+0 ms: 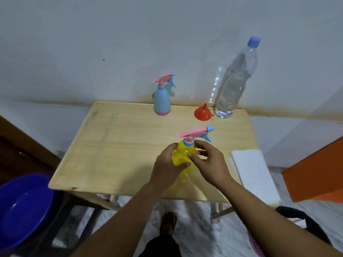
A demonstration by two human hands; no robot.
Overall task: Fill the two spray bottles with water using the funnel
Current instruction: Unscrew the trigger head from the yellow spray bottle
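1. Our two arms reach out from the bottom toward the table [115,145].
2. Our left hand [168,166] wraps its fingers around the yellow bottle [182,156] and holds it tight.
3. Our right hand [208,164] has curled fingers that touch the yellow bottle up near its neck. We think it is helping to hold it.
4. The yellow bottle stands near the front edge of the table, about in the middle. Its pink sprayer [194,133] is still screwed on.
5. The blue bottle [161,101] stands at the back edge, with its sprayer on too.
6. The red funnel [203,112] lies upside down near the back right corner. It sits just beside the water bottle [234,80], which has its cap on.
7. We think the next job is to twist the pink sprayer off.
8. The yellow bottle is light and looks empty. If we twist hard with a loose hold, it could slip or tip over.
9. The water bottle is tall. If we bump it when we reach for the funnel, it could fall off the table.
10. A blue tub [24,206] sits low at our left, off the table.
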